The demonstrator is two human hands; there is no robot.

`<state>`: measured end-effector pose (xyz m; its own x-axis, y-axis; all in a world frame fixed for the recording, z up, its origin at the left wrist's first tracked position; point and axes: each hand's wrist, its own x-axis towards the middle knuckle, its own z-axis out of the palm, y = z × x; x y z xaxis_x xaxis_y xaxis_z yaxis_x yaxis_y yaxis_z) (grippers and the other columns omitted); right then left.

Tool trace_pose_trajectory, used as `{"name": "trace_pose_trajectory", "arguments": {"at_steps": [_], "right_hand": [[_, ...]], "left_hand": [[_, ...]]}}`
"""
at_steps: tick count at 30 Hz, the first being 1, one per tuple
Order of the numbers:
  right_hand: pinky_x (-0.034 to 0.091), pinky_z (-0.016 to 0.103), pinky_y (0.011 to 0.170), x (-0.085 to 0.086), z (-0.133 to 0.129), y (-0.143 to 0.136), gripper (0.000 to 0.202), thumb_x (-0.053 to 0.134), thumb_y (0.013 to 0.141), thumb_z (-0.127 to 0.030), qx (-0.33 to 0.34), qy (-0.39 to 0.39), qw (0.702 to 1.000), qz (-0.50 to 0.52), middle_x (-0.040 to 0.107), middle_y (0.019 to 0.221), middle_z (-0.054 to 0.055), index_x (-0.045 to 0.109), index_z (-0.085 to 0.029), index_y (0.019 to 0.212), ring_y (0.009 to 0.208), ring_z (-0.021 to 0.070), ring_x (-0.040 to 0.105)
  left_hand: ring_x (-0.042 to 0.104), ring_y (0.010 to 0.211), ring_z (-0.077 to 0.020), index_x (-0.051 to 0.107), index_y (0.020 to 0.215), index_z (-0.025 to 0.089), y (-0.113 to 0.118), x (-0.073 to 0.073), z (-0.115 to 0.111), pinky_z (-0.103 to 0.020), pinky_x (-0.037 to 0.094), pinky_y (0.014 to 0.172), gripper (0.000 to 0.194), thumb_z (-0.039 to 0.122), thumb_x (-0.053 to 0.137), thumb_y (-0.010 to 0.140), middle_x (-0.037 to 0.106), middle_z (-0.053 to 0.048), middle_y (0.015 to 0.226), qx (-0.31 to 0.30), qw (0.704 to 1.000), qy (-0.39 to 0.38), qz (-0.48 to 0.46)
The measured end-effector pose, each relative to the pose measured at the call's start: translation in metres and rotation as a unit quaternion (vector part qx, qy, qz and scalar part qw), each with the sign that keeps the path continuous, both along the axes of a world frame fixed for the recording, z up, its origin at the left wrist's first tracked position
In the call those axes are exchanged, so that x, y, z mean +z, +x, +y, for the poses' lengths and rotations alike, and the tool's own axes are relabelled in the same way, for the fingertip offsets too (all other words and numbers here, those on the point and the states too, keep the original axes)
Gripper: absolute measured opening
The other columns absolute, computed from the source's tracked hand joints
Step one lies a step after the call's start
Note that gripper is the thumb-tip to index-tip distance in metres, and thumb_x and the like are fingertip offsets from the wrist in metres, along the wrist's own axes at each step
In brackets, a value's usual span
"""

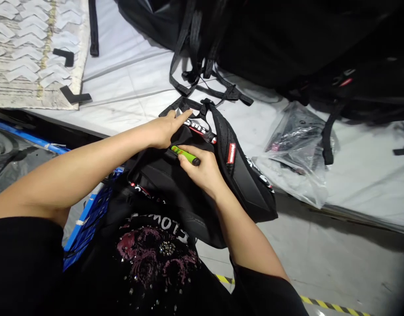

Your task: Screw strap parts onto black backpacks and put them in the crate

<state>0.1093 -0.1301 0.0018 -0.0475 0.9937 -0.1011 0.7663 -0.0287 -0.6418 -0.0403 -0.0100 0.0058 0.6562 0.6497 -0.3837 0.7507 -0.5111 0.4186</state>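
A black bag with a red label and white lettering lies at the table's front edge, against the person's body. My right hand is closed round a green marker-like tool with a black end, its other end low over the bag's black fabric. Just left of it, my left hand rests on the bag's upper part, fingers apart, index finger stretched out to the right. What lies under its palm is hidden.
Large black bags with hanging straps cover the table's far side. A clear plastic bag lies to the right. At the upper left is a board with white angled pieces; a blue-edged crate stands below the table edge.
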Motion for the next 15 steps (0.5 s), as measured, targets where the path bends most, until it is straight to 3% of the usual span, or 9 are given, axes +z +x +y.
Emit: {"name": "trace_pose_trajectory", "arguments": {"at_steps": [5,9,13,15], "right_hand": [[0.052,0.035,0.095,0.0,0.005,-0.003,0.03,0.059,0.089,-0.024,-0.003,0.0,0.999,-0.038,0.078,0.107,0.006,0.074,-0.019,0.115,0.095,0.023,0.073],[0.053,0.034,0.091,0.014,0.004,-0.001,0.027,0.058,0.09,-0.025,0.013,0.004,0.999,-0.042,0.079,0.101,0.005,0.075,-0.02,0.11,0.092,0.022,0.074],[0.051,0.035,0.098,0.044,-0.021,0.033,0.024,0.055,0.088,-0.022,-0.004,0.085,0.996,0.04,0.075,0.117,0.004,0.072,-0.022,0.105,0.108,0.02,0.069],[0.051,0.037,0.1,0.056,-0.042,0.067,0.025,0.049,0.088,-0.021,-0.098,0.174,0.979,0.038,0.073,0.12,0.004,0.068,-0.023,0.102,0.113,0.0201,0.067]], "left_hand": [[0.064,0.112,-0.0282,-0.003,0.16,0.027,-0.003,-0.006,0.002,-0.031,0.051,0.088,0.108,0.011,0.064,0.076,0.036,-0.018,0.149,-0.01,1.0,0.012,-0.009],[0.062,0.118,-0.0322,0.002,0.16,0.026,-0.008,-0.008,0.003,-0.036,0.051,0.094,0.105,0.018,0.065,0.077,0.041,-0.017,0.145,-0.013,0.999,0.028,-0.028],[0.062,0.116,-0.0359,0.007,0.16,0.028,-0.009,-0.014,0.01,-0.042,0.052,0.095,0.104,0.026,0.064,0.074,0.045,-0.015,0.142,-0.003,0.999,0.024,-0.033],[0.061,0.117,-0.0363,0.008,0.16,0.028,-0.008,-0.016,0.012,-0.044,0.051,0.097,0.103,0.028,0.063,0.073,0.043,-0.015,0.143,-0.006,0.999,0.02,-0.033]]}}
